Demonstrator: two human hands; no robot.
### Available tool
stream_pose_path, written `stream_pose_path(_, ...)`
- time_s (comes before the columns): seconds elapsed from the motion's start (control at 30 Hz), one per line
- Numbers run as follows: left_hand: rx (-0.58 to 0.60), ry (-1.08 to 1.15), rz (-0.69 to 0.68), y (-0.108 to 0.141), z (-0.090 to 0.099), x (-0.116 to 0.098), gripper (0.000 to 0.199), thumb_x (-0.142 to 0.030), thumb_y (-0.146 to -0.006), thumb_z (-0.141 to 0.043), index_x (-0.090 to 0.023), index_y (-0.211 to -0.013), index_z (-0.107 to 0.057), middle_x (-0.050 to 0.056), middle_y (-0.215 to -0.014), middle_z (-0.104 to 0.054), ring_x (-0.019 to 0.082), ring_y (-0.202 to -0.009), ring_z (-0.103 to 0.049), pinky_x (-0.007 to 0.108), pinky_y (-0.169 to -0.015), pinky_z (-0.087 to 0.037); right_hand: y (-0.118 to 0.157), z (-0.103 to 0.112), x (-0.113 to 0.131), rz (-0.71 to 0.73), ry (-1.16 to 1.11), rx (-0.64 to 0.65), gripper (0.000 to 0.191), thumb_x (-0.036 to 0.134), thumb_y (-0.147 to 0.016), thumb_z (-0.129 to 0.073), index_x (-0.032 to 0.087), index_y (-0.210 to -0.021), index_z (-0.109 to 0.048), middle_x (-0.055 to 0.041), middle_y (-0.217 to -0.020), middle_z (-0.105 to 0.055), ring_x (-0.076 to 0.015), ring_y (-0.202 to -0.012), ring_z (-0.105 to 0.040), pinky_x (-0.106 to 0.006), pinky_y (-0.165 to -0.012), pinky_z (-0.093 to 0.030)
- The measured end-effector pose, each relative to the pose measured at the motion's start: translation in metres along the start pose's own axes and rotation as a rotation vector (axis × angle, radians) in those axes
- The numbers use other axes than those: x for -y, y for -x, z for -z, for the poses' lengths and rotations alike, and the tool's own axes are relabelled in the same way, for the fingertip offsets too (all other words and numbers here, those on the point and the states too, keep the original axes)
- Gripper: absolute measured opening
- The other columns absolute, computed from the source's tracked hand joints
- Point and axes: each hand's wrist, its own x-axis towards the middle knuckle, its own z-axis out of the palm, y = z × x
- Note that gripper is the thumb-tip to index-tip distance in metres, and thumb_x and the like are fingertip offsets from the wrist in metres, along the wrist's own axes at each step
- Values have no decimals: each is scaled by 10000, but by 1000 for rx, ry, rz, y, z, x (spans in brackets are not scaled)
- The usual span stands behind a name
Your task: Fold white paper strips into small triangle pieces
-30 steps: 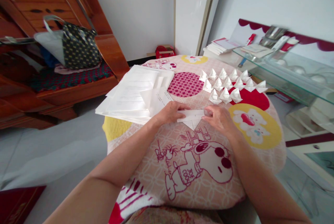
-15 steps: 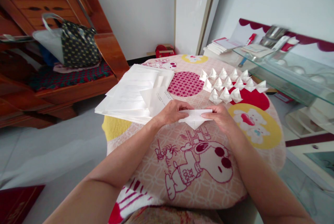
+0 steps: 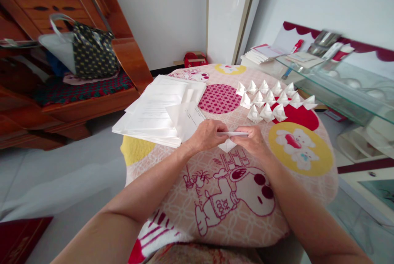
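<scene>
A small piece of folded white paper point(image 3: 227, 145) is held between my two hands above the patterned tablecloth point(image 3: 215, 182). My left hand point(image 3: 209, 135) pinches its left part, and my right hand point(image 3: 253, 139) grips the right part, with the fingertips of both hands close together. The paper's upper edge looks like a thin strip, and a pointed part hangs below it. Several folded white paper shapes point(image 3: 266, 112) stand in rows beyond my right hand. A stack of white sheets point(image 3: 154, 112) lies beyond my left hand, with a loose printed piece point(image 3: 187, 118) on its right side.
At the right stands a glass shelf point(image 3: 338, 87) holding a metal container point(image 3: 324, 40) and a red marker point(image 3: 298, 45). Papers point(image 3: 260, 53) are piled behind the table. A wooden bench point(image 3: 123, 63) at the left carries a dark patterned bag point(image 3: 94, 51).
My hands have come closer together, the right one moving left. The paper's upper part, seen flat before, now shows as a narrow edge.
</scene>
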Motion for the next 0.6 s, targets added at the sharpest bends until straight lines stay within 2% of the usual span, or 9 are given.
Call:
stream_pose_path(0.2,69,-21,33,-1,5,1,144,-186,-746,-623,-139,-750,-759,9,-653,-669,117,-618,-560,253,-612,-395,0,1,0,-16,-20,-1,180,299,-733,-675,179,-607,-630,39,-551,-440,-110,-551,-379,-269,-511,-256)
stream_pose_path(0.33,86,29,28,-2,16,12,151,-201,-749,-599,-135,-732,-734,0,-627,-646,106,-598,-544,244,-581,-377,-1,9,-7,-120,-143,-61,183,327,-686,-735,188,-626,-633,13,-564,-524,-137,-554,-443,-280,-506,-304)
stream_pose_path(0.5,73,93,30,-4,31,29,113,-192,-718,-613,-135,-688,-706,-5,-619,-646,100,-607,-569,234,-605,-418,-3,15,-13,-109,-234,-148,182,331,-623,-783,190,-626,-668,10,-574,-560,-150,-558,-469,-298,-534,-351)
stream_pose_path(0.6,64,138,46,-3,39,35,125,-166,-710,-594,-134,-713,-714,10,-663,-681,106,-633,-590,233,-618,-447,-4,16,-14,-110,-266,-154,176,336,-614,-779,189,-638,-685,1,-598,-593,-160,-572,-502,-307,-552,-382)
